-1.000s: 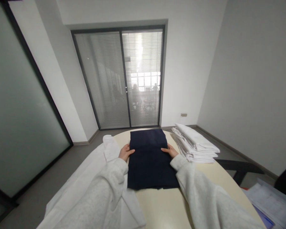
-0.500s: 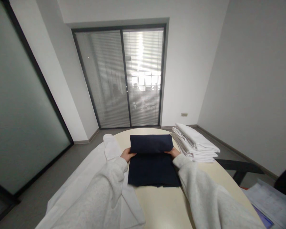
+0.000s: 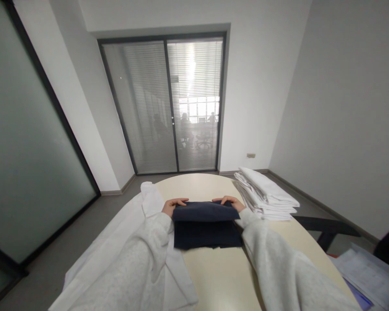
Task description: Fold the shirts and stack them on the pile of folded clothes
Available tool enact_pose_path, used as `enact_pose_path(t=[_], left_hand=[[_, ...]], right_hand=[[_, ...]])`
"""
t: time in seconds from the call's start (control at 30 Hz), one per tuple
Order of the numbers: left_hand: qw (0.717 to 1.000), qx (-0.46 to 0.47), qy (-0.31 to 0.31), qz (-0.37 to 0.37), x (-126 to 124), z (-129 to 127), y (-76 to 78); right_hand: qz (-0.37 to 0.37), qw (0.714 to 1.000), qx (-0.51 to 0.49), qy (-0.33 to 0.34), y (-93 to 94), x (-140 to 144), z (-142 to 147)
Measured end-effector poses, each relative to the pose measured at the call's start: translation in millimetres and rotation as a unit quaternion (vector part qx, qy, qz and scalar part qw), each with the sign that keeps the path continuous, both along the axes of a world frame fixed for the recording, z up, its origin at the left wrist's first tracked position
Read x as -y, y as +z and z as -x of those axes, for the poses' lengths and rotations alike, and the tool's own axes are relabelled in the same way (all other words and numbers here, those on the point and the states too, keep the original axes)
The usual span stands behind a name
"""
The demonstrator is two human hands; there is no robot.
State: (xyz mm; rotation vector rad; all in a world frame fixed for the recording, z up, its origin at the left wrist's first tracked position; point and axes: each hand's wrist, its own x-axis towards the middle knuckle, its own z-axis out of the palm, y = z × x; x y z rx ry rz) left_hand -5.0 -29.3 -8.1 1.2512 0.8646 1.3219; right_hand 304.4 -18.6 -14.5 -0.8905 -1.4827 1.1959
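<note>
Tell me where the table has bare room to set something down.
Bare table lies beyond the navy cloth and both hands, left and right; more lies nearer, between the sleeves. White stack crowds the right edge, white sheet the left.

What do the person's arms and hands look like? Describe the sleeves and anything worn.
Both arms wear loose, light grey heathered sleeves of a soft, sweatshirt-like knit, ending in ribbed cuffs at the wrists. The left sleeve and right sleeve match. The left hand and right hand are bare: no gloves; no rings, watch or markings can be made out.
</note>
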Motion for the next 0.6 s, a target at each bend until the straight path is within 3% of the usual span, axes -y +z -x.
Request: enact_pose_path(t=[0.1, 0.2, 0.3, 0.43, 0.6], left_hand=[[0.999, 0.035, -0.007, 0.003, 5, -3, 7.3], [1.000, 0.022, 0.003, -0.016, 6, -4, 9.8], [0.992, -0.061, 0.045, -0.100, 5, -2, 10.8], [0.966, -0.146, 0.089, -0.194, 4, 2, 10.4], [0.979, -0.105, 0.051, -0.165, 2, 4, 9.3]], right_hand=[[0.048, 0.994, -0.044, 0.085, 7.8, 4, 3], [0.053, 0.998, -0.025, 0.031, 8.9, 2, 3], [0.022, 1.000, 0.003, -0.017, 8.3, 0, 2], [-0.015, 0.999, 0.017, -0.034, 12.1, 0, 2], [-0.062, 0.996, -0.010, -0.062, 15.9, 2, 5]])
